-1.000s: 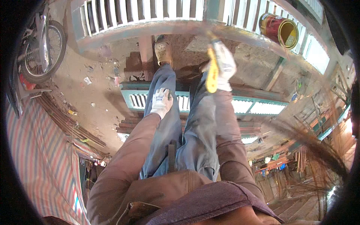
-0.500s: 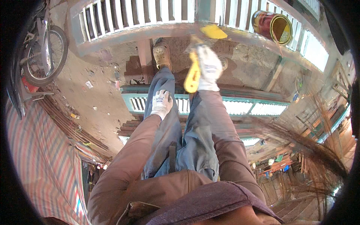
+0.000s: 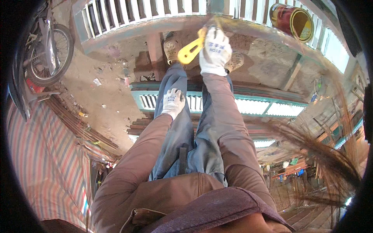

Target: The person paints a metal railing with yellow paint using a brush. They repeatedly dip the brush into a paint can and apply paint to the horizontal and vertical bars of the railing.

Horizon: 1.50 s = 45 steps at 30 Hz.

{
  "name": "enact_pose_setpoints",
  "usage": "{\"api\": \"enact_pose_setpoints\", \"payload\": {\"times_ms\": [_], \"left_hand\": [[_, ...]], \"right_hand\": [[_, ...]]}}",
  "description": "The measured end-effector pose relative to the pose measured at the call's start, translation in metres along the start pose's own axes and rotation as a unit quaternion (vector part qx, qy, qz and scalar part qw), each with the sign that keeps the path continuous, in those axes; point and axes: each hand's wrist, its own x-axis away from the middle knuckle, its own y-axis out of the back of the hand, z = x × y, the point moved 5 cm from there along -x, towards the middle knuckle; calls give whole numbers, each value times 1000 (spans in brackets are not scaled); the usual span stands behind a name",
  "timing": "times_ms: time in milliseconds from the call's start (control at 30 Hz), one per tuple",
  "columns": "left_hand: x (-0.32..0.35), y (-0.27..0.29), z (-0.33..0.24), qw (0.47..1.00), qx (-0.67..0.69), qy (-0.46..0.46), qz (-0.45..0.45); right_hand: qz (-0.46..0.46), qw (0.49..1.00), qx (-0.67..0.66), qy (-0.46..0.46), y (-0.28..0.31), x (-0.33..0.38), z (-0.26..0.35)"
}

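Note:
My right hand [image 3: 215, 50], in a white knitted glove, grips a paintbrush [image 3: 190, 51] with a yellow handle that has a slot in it. The brush's dark, blurred end is at the rail of the teal-grey wooden frame [image 3: 132, 34] with white slats. My left hand [image 3: 173, 101], also gloved, rests on my left knee with its fingers loosely bent and nothing visible in it. To the right of the brush an open can [image 3: 280, 16], dark red and gold, sits on the slatted frame. The can's inside looks yellowish-brown.
A second slatted frame [image 3: 248, 105] lies under my legs, beside long wooden strips [image 3: 145, 127]. At far left stands a motorbike wheel [image 3: 50, 54], with a striped sheet [image 3: 42, 155] below it. Loose strands of hair [image 3: 326, 151] hang across the right side.
My right hand has moved forward with the brush, whose handle has swung leftward. The bright yellow patch on the rail no longer shows as such. My left hand stays on the knee.

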Motion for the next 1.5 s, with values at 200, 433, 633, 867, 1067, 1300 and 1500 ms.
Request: {"api": "enact_pose_setpoints", "payload": {"times_ms": [200, 433, 633, 867, 1067, 1300, 1500], "left_hand": [[2, 8, 6, 999, 15, 30, 2], [1, 7, 16, 999, 35, 37, 6], [3, 9, 25, 997, 61, 54, 8], [7, 11, 24, 997, 61, 35, -10], [-8, 24, 19, 997, 60, 43, 17], [-6, 7, 9, 999, -8, 36, 17], [-3, -6, 1, 998, -42, 29, 21]], "right_hand": [[20, 995, -100, 10, -7, 19, -19], [-16, 991, -39, 124, 1, 9, -23], [-52, 978, -30, 202, 5, 7, -24], [3, 973, 14, 230, -29, 36, -20], [88, 976, -24, 197, -37, 120, -74], [-158, 978, -36, -129, 35, 40, -248], [-100, 988, -115, 22, 16, -17, -308]]}}
